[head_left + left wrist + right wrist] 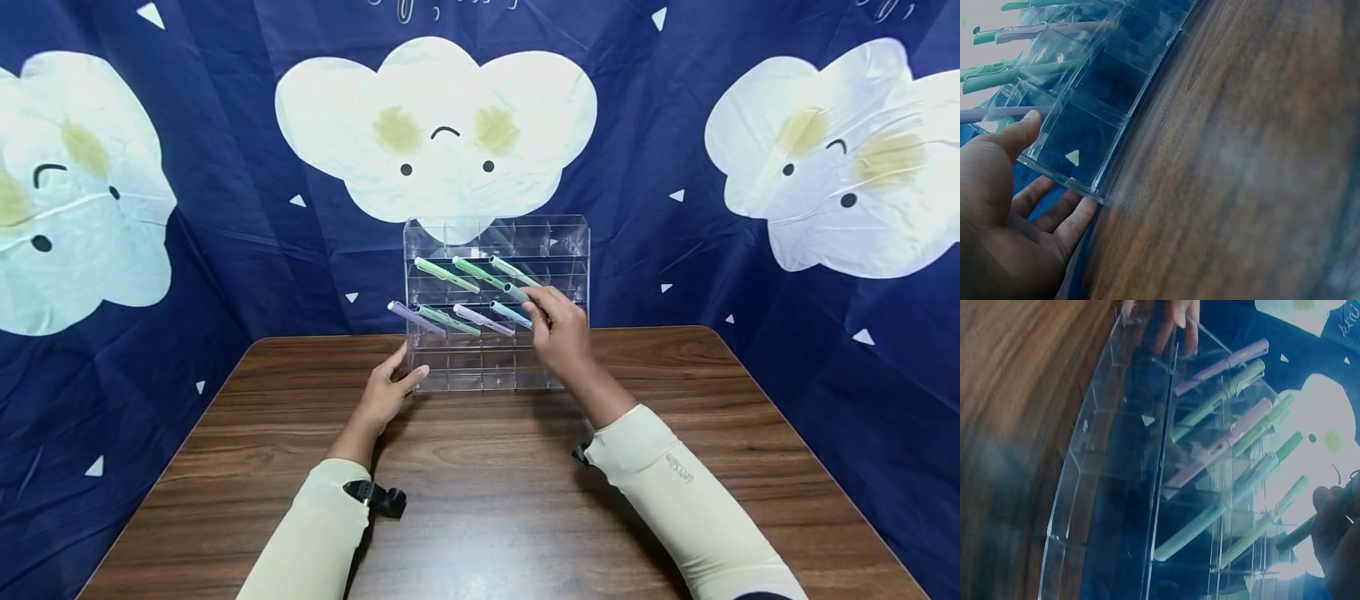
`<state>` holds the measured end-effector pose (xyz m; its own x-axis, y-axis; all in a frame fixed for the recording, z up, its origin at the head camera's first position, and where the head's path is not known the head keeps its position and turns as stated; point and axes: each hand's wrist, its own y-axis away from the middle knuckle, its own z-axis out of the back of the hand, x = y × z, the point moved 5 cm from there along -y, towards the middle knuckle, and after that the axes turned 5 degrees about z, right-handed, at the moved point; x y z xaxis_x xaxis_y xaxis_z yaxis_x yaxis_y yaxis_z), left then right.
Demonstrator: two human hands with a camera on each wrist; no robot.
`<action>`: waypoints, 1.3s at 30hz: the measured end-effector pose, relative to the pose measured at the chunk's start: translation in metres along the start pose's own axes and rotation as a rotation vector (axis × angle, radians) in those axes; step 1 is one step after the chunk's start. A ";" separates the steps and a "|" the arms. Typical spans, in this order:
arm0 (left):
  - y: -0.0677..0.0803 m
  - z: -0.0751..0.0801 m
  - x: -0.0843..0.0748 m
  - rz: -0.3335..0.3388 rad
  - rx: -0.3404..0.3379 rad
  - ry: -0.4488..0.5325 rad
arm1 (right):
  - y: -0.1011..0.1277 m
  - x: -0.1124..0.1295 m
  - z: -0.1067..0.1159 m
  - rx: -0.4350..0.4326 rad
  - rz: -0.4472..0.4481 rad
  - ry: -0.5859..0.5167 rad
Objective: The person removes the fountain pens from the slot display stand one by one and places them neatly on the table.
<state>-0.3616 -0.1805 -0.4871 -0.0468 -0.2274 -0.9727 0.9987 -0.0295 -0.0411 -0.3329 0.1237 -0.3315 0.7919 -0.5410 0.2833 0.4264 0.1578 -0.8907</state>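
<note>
Clear rack (570, 242) (8 pens (447, 275) slotted)

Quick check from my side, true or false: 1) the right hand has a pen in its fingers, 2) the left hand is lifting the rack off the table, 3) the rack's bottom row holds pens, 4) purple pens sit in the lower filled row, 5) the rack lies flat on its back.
1) True: the right hand pinches a teal pen at the clear rack.
2) False: the left hand rests against the rack's lower left corner; the rack stands on the wooden table.
3) False: the bottom row shows no pens.
4) True: a purple pen sticks out at that row's left end.
5) False: it stands upright.
</note>
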 end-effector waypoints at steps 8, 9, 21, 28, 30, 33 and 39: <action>0.001 0.001 0.001 0.007 0.014 -0.018 | 0.011 0.012 -0.008 0.049 -0.015 -0.039; 0.001 0.001 0.001 0.008 0.014 -0.018 | 0.012 0.014 -0.009 0.058 -0.024 -0.052; -0.001 0.002 0.001 -0.003 0.005 -0.003 | 0.028 0.028 -0.020 0.119 -0.082 -0.123; 0.001 0.001 0.000 0.006 0.009 -0.028 | 0.034 0.032 -0.029 0.169 -0.109 -0.211; 0.001 0.000 0.000 0.012 0.012 -0.028 | 0.035 0.034 -0.032 0.180 -0.120 -0.260; 0.002 0.000 0.000 0.012 0.013 -0.026 | 0.037 0.038 -0.035 0.201 -0.133 -0.315; 0.002 0.000 0.000 0.001 -0.001 -0.047 | 0.042 0.045 -0.041 0.315 -0.192 -0.406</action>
<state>-0.3601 -0.1809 -0.4866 -0.0464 -0.2729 -0.9609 0.9988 -0.0287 -0.0401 -0.2968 0.0723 -0.3702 0.7655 -0.2321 0.6001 0.6407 0.3615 -0.6774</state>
